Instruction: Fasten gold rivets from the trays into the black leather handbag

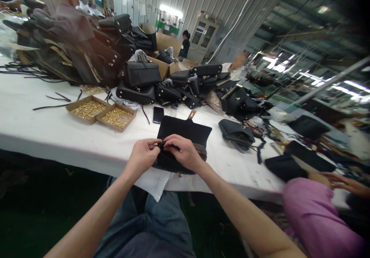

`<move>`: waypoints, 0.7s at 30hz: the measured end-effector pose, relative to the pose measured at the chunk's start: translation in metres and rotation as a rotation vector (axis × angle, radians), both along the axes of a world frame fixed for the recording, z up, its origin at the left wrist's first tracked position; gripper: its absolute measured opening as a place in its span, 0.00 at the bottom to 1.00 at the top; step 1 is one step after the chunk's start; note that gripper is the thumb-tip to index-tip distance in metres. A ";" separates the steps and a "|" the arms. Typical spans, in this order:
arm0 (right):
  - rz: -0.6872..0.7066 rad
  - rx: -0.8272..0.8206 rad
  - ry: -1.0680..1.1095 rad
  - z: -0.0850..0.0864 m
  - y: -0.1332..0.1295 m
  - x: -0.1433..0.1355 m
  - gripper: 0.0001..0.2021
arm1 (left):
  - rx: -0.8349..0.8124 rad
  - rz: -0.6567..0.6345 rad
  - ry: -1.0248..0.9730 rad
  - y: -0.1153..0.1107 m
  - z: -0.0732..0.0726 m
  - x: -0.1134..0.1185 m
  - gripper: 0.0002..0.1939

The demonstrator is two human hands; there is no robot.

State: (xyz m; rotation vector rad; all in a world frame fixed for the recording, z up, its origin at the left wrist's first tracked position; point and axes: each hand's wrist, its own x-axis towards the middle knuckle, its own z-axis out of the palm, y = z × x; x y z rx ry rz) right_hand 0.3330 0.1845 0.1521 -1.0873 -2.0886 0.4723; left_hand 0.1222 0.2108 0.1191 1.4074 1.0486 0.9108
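A black handbag (185, 130) lies with its flap open on the white-covered table, just in front of me. My left hand (144, 154) pinches the bag's left edge between thumb and fingers. Close beside it, my right hand (182, 150) has its fingers bent together over the same corner. The small part between the fingertips is too small and dark to make out. A brown tab (192, 114) sticks up from the flap's far edge, and a small gold fitting (179, 174) shows at the bag's near side.
Two cardboard trays (88, 110) (116, 117) of small gold hardware sit left, near a phone (158, 115). Piled black bags (141, 73) line the table's back. Another bag (236, 131) lies right. A co-worker's pink sleeve (315, 211) and hands are at the far right.
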 end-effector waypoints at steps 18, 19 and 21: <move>-0.058 0.054 -0.052 -0.012 -0.001 -0.010 0.08 | -0.079 -0.026 -0.176 0.000 -0.013 0.002 0.24; -0.061 0.067 -0.067 -0.014 0.000 -0.010 0.08 | -0.066 -0.026 -0.173 0.000 -0.012 0.002 0.24; -0.062 0.089 -0.095 -0.016 0.000 -0.011 0.07 | -0.038 -0.028 -0.166 -0.002 -0.011 0.001 0.24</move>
